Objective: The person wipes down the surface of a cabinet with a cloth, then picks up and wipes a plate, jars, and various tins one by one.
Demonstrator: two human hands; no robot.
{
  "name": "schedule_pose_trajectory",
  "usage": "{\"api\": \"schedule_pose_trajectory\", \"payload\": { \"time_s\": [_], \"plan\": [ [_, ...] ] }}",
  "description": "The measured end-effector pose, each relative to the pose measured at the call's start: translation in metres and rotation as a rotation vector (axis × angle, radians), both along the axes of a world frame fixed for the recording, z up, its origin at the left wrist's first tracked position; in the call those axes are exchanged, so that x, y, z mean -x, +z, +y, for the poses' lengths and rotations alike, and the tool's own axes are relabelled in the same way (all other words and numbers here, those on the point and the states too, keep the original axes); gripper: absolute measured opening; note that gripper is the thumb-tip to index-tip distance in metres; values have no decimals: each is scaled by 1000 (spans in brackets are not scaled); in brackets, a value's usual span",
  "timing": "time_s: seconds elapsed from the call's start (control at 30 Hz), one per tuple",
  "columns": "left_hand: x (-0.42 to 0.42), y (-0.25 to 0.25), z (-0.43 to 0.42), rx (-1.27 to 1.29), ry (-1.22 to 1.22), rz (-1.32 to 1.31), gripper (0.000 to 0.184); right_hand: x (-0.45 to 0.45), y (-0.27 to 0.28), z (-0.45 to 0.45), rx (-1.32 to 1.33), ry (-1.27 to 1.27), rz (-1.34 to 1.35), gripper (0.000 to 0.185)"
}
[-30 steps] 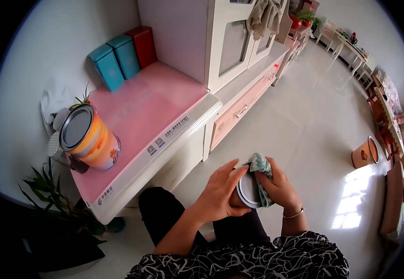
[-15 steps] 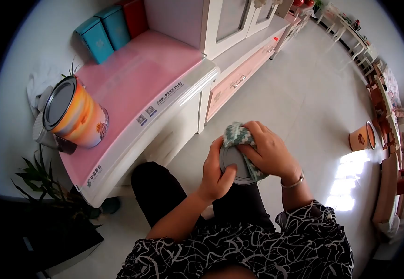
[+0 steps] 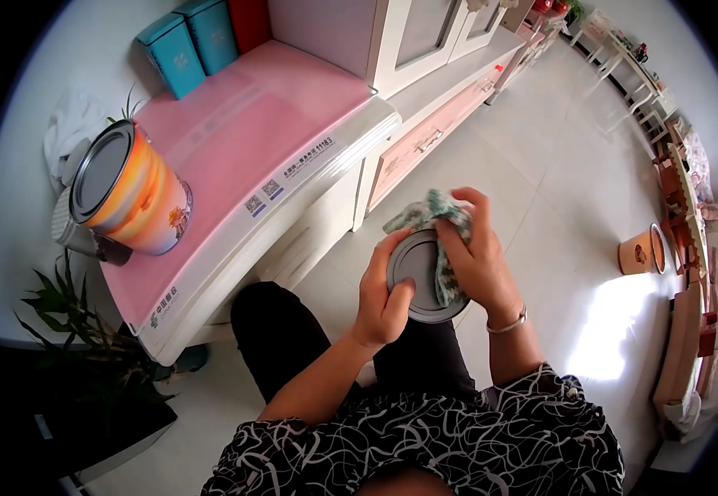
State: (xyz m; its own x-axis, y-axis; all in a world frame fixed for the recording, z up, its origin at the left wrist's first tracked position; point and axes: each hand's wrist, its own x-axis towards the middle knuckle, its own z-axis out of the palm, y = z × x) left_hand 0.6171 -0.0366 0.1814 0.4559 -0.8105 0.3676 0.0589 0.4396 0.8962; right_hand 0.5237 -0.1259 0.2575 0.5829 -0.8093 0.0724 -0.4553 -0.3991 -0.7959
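Above my lap, my left hand [image 3: 382, 299] grips a round tin [image 3: 412, 263] by its left side, with the thumb on the grey lid. My right hand [image 3: 483, 263] pinches a green and white cloth [image 3: 450, 217] against the right side of the lid. Part of the cloth sticks up past the tin's top edge. The tin's side wall is mostly hidden under the lid and my fingers. A larger orange and yellow tin [image 3: 145, 198] with a grey lid stands on the pink-topped cabinet [image 3: 251, 107] to the left.
Two blue boxes [image 3: 174, 59] and a red box [image 3: 249, 23] stand at the back of the cabinet. A leafy plant [image 3: 65, 318] is at lower left. A pinkish bin [image 3: 636, 253] stands on the floor at right. A white cabinet [image 3: 412, 45] with a pink drawer is ahead.
My left hand has gone from spread fingers to a grip with its thumb on the lid. The cloth has shifted across the lid, and its upper end now spreads left. The view has tilted down.
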Motion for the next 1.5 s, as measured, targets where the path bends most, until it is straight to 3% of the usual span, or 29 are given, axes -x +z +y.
{"api": "schedule_pose_trajectory", "payload": {
  "time_s": [0.07, 0.13, 0.33, 0.4, 0.47, 0.53, 0.6, 0.63, 0.67, 0.7, 0.77, 0.8, 0.87, 0.93, 1.0, 1.1, 1.2, 1.37, 1.5],
  "plan": [
    [1, -1, 0, -39, -1, -15, 49, 6, -5, 11, 72, -143, -156, 22],
    [0, 3, 3, -37, -5, -4, 48, 13, -8, 13, 505, 88, -80, 26],
    [-2, 3, 2, 61, 16, -10, 46, 22, -1, 17, 682, 297, 37, 17],
    [-3, 2, 3, 46, 11, -33, 46, 32, -8, 5, 550, 501, -70, 14],
    [-1, -6, 3, 8, -49, -40, 45, 42, -12, -5, 486, 519, -133, 12],
    [-2, -1, 4, 17, -34, -54, 46, 53, -15, -18, 176, 611, -397, 15],
    [-4, 0, 8, -121, -35, 93, 47, 59, -10, -3, -238, 88, -649, 17],
    [-10, 3, 6, -90, -57, 97, 49, 69, -2, -4, -231, 27, -580, 25],
    [-10, 3, 6, -89, -51, 95, 49, 75, -12, 0, -286, -74, -709, 30],
    [-10, 3, 7, -105, -66, 145, 50, 84, -35, 9, -289, -20, -603, 35],
    [-9, 2, 5, -68, -66, 108, 52, 65, -40, 20, 147, 371, -338, 53],
    [-10, 2, 5, -73, -70, 105, 52, 56, -41, 33, 409, 352, -180, 53],
    [-9, 6, 4, -33, -76, 116, 52, 48, -55, 28, 322, 256, -401, 58],
    [-10, 5, 6, -7, -111, 92, 52, 39, -58, 22, -193, 105, -639, 58],
    [-11, 0, 5, -9, -189, 174, 53, 43, -99, -9, -661, 164, -705, 58],
    [-13, 0, 4, 58, -174, 172, 53, 24, -94, -29, -901, 210, -550, 55],
    [-19, 4, 6, 19, -152, 318, 53, 14, -75, -25, -769, 176, -436, 55],
    [-28, 14, 10, -42, -136, 346, 55, 21, -67, -10, -618, 156, -412, 52],
    [-30, 23, 10, -36, -99, 595, 59, 29, -77, -14, -750, 177, -451, 42]
  ]
}}
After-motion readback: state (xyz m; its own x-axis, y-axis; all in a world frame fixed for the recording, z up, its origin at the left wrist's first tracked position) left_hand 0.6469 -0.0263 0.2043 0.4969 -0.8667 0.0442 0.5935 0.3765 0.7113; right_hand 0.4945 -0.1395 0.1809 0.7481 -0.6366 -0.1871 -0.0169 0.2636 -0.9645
